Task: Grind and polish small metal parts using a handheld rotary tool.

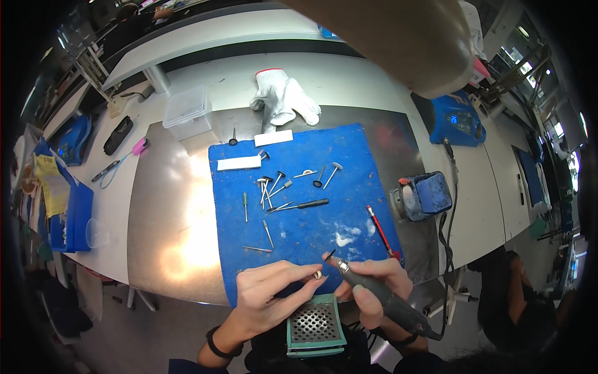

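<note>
My left hand (261, 296) pinches a small gold-coloured ring (317, 275) between thumb and fingertips, above the near edge of a blue cloth (299, 234). In my right hand (387, 274) is a dark rotary handpiece (392, 305), its metal nose pointing up and left. A small black bit (329, 255) sits at its tip, just above and right of the ring; the two appear apart. Below both hands is a perforated metal plate in a green frame (316, 324). The handpiece's cord (446, 274) runs up to a blue control box (460, 123).
Several loose mounted bits (268, 190) and a dark-handled tool (311, 204) lie on the cloth. A red pencil (377, 225) rests at its right. White gloves (285, 103), a clear plastic box (188, 113) and a blue-topped container (430, 194) stand around it. A large beige shape (398, 43) overhangs the top.
</note>
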{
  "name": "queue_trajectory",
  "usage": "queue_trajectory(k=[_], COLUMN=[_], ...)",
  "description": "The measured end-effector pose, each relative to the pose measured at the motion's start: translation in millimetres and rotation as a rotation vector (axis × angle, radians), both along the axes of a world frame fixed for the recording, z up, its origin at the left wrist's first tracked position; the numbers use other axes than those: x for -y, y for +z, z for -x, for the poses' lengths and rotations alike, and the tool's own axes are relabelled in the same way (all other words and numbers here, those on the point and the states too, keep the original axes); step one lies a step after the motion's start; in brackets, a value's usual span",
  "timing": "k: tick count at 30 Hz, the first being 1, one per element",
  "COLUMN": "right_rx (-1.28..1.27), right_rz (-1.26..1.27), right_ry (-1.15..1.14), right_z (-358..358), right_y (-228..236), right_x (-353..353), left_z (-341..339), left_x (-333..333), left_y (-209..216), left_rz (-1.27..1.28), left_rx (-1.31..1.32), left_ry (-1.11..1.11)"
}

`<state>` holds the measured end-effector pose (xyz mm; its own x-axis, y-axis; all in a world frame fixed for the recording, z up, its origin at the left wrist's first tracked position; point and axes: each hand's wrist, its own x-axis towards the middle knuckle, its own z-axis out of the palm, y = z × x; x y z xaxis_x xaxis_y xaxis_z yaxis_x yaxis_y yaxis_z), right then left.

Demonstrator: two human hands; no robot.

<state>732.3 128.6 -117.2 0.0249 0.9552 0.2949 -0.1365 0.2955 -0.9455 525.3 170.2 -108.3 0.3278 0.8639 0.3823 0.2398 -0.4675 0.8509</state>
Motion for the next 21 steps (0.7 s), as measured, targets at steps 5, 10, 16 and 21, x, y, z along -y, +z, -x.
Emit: queue_trajectory(k=[5, 10, 16, 21], right_rx=[0.220, 0.140, 0.213, 0.244], right_rz=[-0.124, -0.221, -0.272, -0.165], right_ry=[0.118, 0.089, 0.103, 0.079], right_z=[-4, 0, -2, 2], right_y=[-4, -14, -16, -12], right_x=[-1, -9, -10, -5], left_z=[-1, -2, 0, 0], left_x=[1, 1, 1, 2], left_y=[-5, -7, -4, -2], left_rz=[-0.054, -0.097, -0.072, -0.079], left_rx=[-0.015, -0.044, -0.073, -0.107], left_ry=[0.043, 0.060, 0.037, 0.044])
